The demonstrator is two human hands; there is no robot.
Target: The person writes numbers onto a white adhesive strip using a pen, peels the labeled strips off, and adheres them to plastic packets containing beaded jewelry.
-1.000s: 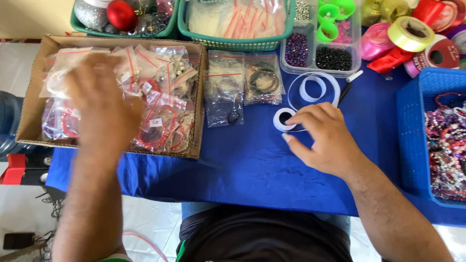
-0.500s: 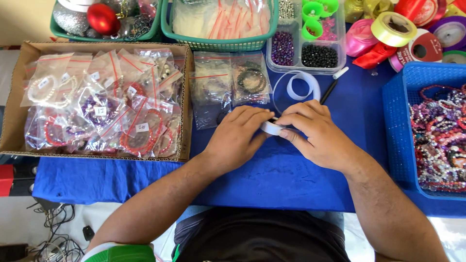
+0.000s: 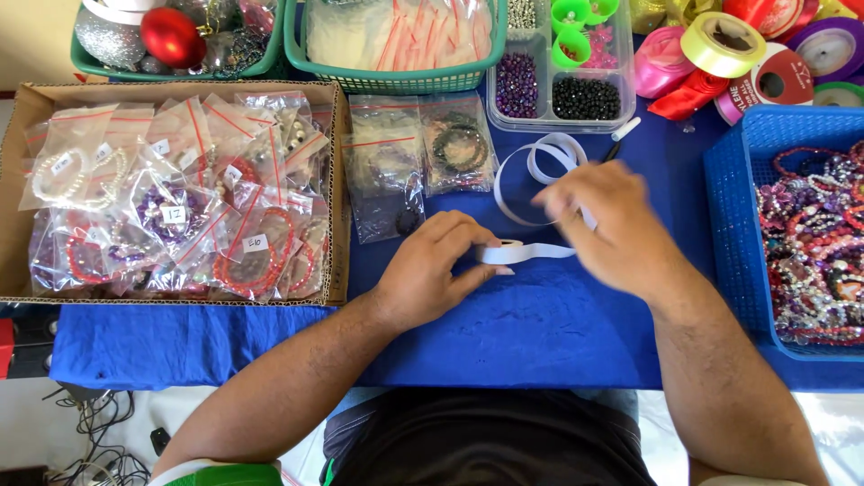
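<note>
A: What is lying at the far left of the blue tablecloth (image 3: 540, 333)?

B: A cardboard box (image 3: 337, 180) is sitting there, holding small clear bags of bead bracelets (image 3: 180, 225). Beyond it, a green basket (image 3: 180, 67) is holding a red bauble (image 3: 171, 36). Just right of the box, three more clear bags (image 3: 418, 162) are lying on the cloth.

A: What is the left hand doing?

B: The left hand (image 3: 432, 270) is resting on the cloth near the middle. Its thumb and fingers are closing around a small roll of white tape (image 3: 504, 252), pinning it in place. A flat strip of the same tape is running right from the roll toward the other hand.

A: And the right hand?

B: The right hand (image 3: 612, 225) is hovering just right of the roll, blurred. Its fingers are curling over the tape where loose white loops (image 3: 540, 166) are lying beyond it. Whether the fingers are actually pinching the tape cannot be told. The two hands are sitting close together but not touching.

A: What is standing further right?

B: A clear divided case of beads (image 3: 558, 81) is sitting beyond the loops. Ribbon spools (image 3: 720, 45) are lying at the far right corner. A blue basket (image 3: 729, 180) of mixed beaded jewellery is occupying the right edge.
</note>
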